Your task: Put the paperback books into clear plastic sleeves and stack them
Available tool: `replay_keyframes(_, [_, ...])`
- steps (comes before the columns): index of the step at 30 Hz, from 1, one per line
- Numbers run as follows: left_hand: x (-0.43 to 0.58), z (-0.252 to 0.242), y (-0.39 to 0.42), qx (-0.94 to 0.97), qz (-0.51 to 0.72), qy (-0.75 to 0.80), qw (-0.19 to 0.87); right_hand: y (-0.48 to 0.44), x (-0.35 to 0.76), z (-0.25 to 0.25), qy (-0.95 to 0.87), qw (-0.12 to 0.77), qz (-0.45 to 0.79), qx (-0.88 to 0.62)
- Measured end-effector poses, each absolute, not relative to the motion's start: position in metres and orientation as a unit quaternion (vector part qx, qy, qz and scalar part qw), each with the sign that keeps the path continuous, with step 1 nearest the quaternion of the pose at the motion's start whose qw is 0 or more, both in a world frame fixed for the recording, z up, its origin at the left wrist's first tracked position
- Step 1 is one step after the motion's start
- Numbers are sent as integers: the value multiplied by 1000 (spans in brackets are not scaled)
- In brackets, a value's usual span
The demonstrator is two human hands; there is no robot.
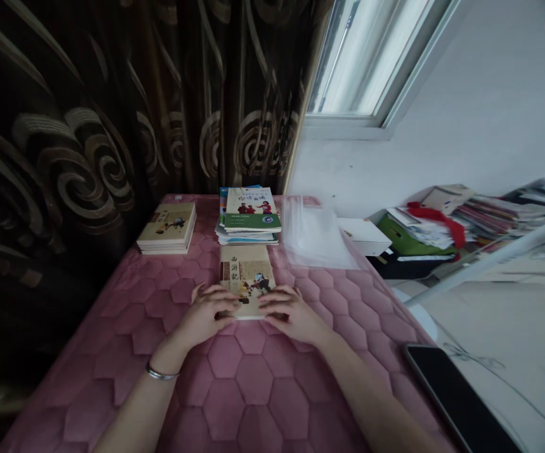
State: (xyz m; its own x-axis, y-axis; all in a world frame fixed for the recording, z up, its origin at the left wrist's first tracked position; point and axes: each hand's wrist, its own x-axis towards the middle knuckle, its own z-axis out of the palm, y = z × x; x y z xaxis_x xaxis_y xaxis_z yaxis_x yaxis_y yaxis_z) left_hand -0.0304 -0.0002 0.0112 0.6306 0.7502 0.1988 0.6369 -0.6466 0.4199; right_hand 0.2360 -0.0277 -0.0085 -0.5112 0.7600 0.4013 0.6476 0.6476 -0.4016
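Note:
A beige book (246, 272) with an illustrated cover lies flat on the pink quilted surface (253, 384) in front of me. My left hand (209, 313) rests on its near left corner, fingers curled over the edge. My right hand (288, 313) lies on its near right corner in the same way. Both hands grip the book's near end. A silver bangle (161, 374) circles my left wrist.
Behind the book stands a stack of books (249, 217) with a green-and-white cover on top. A second beige stack (168, 228) sits at the back left. Clear plastic sleeves (314, 236) lie at the back right. A dark tablet (456, 396) lies at the right edge. Dark patterned curtains (112, 126) hang behind.

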Motion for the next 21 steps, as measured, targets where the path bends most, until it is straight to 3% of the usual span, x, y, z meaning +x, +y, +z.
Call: replay_keyframes(21, [-52,20,7,856,139,438,238,-21,273,-4,-871,251,184,-380])
